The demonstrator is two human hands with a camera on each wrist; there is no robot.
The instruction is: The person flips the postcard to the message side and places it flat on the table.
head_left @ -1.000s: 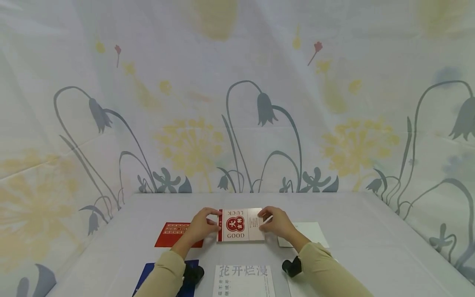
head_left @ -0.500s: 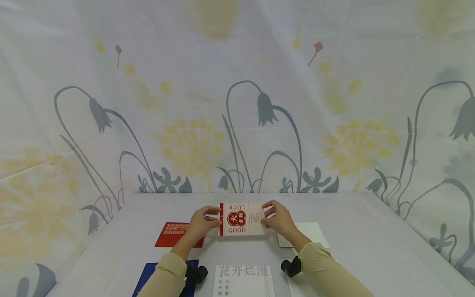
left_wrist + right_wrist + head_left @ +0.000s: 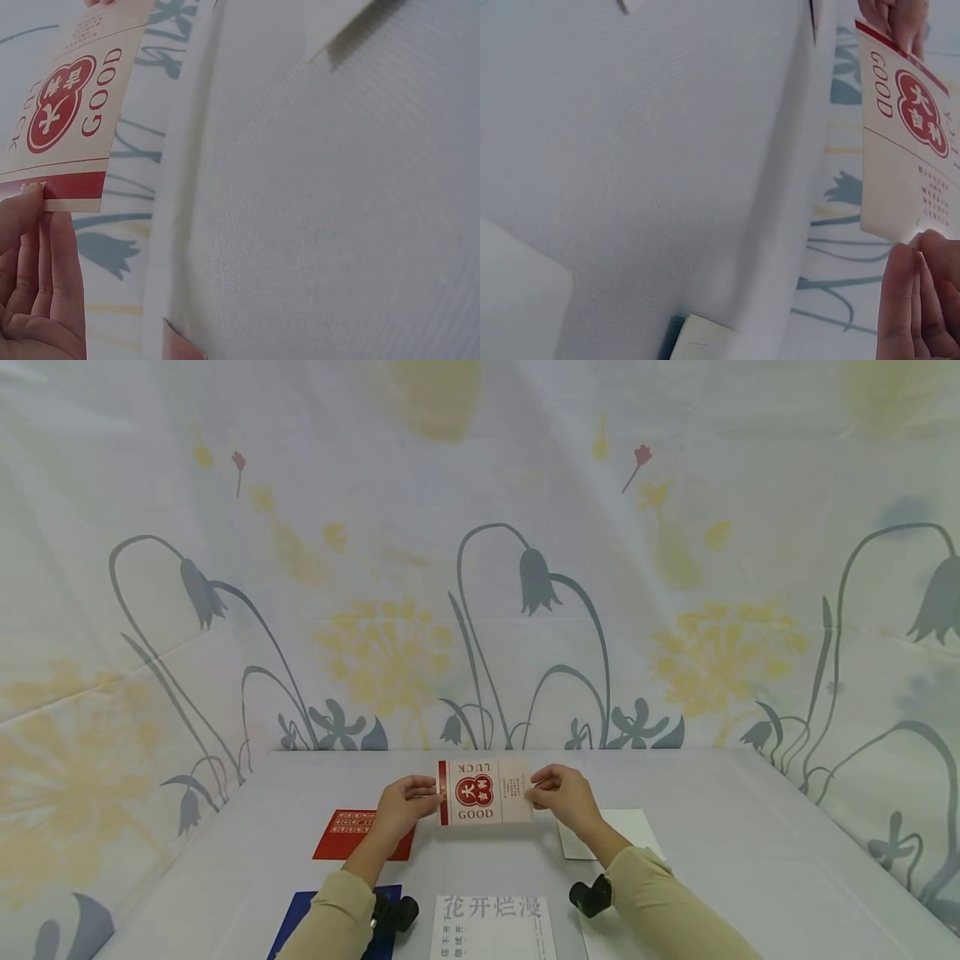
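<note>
Raised higher: cream-and-red rectangular paper card (image 3: 483, 792) | left hand (image 3: 402, 803) pinches its red-striped end | right hand (image 3: 568, 795) pinches its opposite end

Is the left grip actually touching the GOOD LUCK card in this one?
Touching. The left wrist view shows it: the left grip pinches the GOOD LUCK card, thumb pressed on its red band, fingers running behind the edge.

Pale flower-printed backdrop (image 3: 495, 485), white tabletop (image 3: 491, 872)
</note>
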